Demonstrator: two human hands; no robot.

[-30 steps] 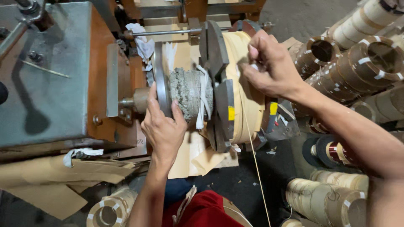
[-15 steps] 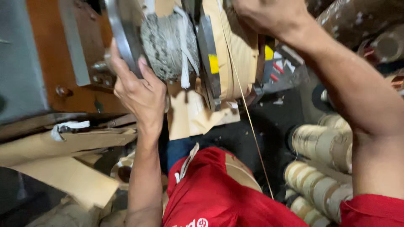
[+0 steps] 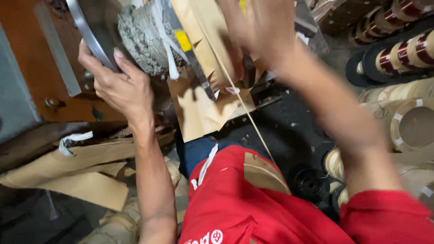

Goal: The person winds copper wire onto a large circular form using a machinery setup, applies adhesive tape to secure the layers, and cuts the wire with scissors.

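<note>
My left hand [image 3: 118, 83] presses against the round metal flange [image 3: 90, 31] of a winding machine, fingers spread along its rim beside the grey wrapped core [image 3: 142, 38]. My right hand [image 3: 255, 31], blurred, is at the tan paper-covered coil [image 3: 203, 49] near the top, fingers closed; what it grips is unclear. A thin tan strip [image 3: 246, 113] runs from the coil down to my red-clothed lap [image 3: 235, 203]. A piece of tan paper [image 3: 260, 174] lies on the lap.
The orange and grey machine body [image 3: 31, 86] fills the left. Brown paper sheets [image 3: 77, 171] lie below it. Wound copper coils and tape-wrapped rings [image 3: 407, 122] pile up at the right, over a dark floor [image 3: 289, 135].
The view has tipped further down and closer. My right hand has moved across the coil face. My left hand stays on the flange.
</note>
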